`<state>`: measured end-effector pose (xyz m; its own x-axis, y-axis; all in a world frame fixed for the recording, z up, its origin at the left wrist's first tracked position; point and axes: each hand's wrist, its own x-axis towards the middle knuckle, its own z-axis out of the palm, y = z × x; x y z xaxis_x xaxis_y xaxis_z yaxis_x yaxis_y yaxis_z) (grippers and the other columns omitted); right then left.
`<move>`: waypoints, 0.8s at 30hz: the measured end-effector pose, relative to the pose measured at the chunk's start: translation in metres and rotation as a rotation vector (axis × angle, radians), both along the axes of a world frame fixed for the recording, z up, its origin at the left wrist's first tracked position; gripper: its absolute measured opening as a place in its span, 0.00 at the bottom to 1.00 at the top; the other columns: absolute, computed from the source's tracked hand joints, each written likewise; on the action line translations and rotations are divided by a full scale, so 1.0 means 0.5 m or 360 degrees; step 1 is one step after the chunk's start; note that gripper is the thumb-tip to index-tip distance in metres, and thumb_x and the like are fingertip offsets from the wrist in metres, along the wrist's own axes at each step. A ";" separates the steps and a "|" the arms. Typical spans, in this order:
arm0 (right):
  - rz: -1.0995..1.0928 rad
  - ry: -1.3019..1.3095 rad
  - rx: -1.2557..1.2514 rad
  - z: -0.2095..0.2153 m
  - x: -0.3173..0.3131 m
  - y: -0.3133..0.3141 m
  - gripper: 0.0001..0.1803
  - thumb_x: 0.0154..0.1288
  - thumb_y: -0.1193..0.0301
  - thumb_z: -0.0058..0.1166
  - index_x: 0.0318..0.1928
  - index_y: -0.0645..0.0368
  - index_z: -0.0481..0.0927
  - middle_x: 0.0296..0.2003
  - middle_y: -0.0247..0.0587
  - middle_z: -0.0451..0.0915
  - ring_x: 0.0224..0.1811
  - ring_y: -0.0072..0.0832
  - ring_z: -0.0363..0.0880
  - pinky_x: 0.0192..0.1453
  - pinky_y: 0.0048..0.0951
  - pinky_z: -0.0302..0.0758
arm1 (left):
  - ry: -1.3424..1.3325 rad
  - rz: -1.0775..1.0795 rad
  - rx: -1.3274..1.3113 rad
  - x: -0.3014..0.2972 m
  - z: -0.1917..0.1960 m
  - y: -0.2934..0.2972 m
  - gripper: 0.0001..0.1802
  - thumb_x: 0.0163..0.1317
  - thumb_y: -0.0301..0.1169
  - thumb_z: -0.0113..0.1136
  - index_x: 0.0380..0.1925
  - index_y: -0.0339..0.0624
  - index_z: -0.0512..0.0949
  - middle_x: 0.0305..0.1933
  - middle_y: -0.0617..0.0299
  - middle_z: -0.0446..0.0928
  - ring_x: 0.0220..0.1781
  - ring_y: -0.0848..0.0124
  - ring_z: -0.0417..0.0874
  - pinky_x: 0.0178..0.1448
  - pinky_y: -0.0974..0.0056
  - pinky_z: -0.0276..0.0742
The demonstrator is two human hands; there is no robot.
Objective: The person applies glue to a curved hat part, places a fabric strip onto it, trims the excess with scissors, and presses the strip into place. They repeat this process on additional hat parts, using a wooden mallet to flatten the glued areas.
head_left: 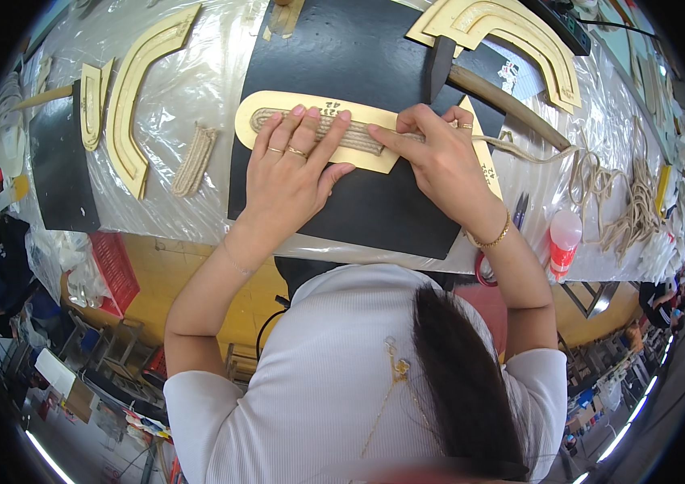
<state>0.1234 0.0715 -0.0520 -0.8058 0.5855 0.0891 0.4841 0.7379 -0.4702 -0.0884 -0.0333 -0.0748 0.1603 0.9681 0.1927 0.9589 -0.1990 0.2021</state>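
A cream, round-ended template (374, 161) lies on a black mat (383, 210) in front of me. Beige braided cord (365, 135) sits in long side-by-side rows on it. My left hand (290, 165) rests flat across these rows, fingers stretched out, hiding part of them. Thumb and index finger of my right hand (445, 165) pinch the cord at the right end of the rows. From there a loose length of cord (520, 150) trails right to a tangled heap (600, 194).
A hammer (503, 101) lies beyond my right hand, beside curved cream templates (548, 56). Further left are another curved template (120, 113), a small cord piece (195, 161) and a second hammer (48, 97). A pink-capped bottle (564, 242) stands near the right front edge.
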 end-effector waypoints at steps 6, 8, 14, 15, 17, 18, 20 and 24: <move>0.0031 -0.0225 0.0459 0.009 0.005 -0.018 0.22 0.59 0.75 0.54 0.53 0.41 0.85 0.47 0.26 0.75 0.50 0.26 0.73 0.63 0.47 0.58 | 0.0052 0.0021 -0.0031 0.006 -0.001 -0.001 0.31 0.61 0.48 0.63 0.64 0.57 0.75 0.58 0.50 0.76 0.64 0.54 0.73 0.72 0.47 0.64; -0.0063 -0.0296 0.0587 0.012 0.007 -0.038 0.22 0.60 0.74 0.54 0.54 0.39 0.84 0.51 0.25 0.75 0.56 0.28 0.70 0.67 0.50 0.55 | 0.0062 -0.0001 0.0000 0.011 -0.003 -0.002 0.30 0.61 0.47 0.64 0.64 0.60 0.75 0.58 0.48 0.75 0.65 0.52 0.72 0.72 0.46 0.63; -0.0150 -0.0026 0.0488 0.008 0.032 0.020 0.31 0.53 0.76 0.60 0.59 0.38 0.81 0.55 0.32 0.75 0.55 0.36 0.73 0.65 0.46 0.62 | 0.0059 0.0024 0.0034 0.027 -0.007 -0.008 0.29 0.61 0.42 0.65 0.65 0.65 0.75 0.62 0.43 0.72 0.67 0.47 0.69 0.74 0.42 0.58; -0.0272 0.0027 0.0571 0.011 0.050 0.053 0.26 0.56 0.75 0.61 0.57 0.46 0.81 0.54 0.38 0.78 0.53 0.40 0.74 0.60 0.41 0.69 | 0.0045 0.0046 0.0016 0.030 -0.007 -0.012 0.29 0.61 0.42 0.65 0.65 0.64 0.75 0.63 0.43 0.71 0.68 0.47 0.68 0.74 0.41 0.58; -0.0381 -0.0014 0.0445 0.010 0.078 0.102 0.22 0.59 0.72 0.61 0.55 0.51 0.80 0.50 0.41 0.78 0.52 0.41 0.75 0.57 0.40 0.71 | 0.0003 0.0095 -0.0004 0.035 -0.005 -0.020 0.30 0.61 0.42 0.66 0.66 0.62 0.74 0.65 0.43 0.70 0.69 0.47 0.67 0.74 0.40 0.56; -0.0445 -0.0053 0.0368 0.006 0.091 0.120 0.20 0.61 0.71 0.61 0.55 0.54 0.79 0.48 0.42 0.79 0.51 0.42 0.76 0.56 0.39 0.72 | -0.0029 0.0109 -0.0002 0.038 -0.005 -0.024 0.31 0.61 0.42 0.66 0.66 0.60 0.74 0.66 0.44 0.69 0.70 0.47 0.66 0.75 0.40 0.56; -0.0333 -0.0099 0.0473 -0.012 0.098 0.143 0.18 0.62 0.68 0.62 0.53 0.54 0.78 0.44 0.41 0.77 0.47 0.40 0.76 0.52 0.39 0.73 | -0.0116 0.0123 0.0046 0.045 -0.008 -0.027 0.32 0.61 0.44 0.66 0.66 0.56 0.73 0.68 0.46 0.68 0.71 0.47 0.65 0.75 0.40 0.55; -0.0232 -0.0054 0.0543 -0.024 0.094 0.152 0.16 0.63 0.66 0.61 0.50 0.55 0.78 0.41 0.38 0.77 0.45 0.38 0.76 0.50 0.38 0.74 | -0.0232 0.0046 0.0077 0.073 -0.012 -0.051 0.33 0.60 0.48 0.65 0.64 0.49 0.73 0.69 0.53 0.67 0.72 0.50 0.63 0.75 0.39 0.54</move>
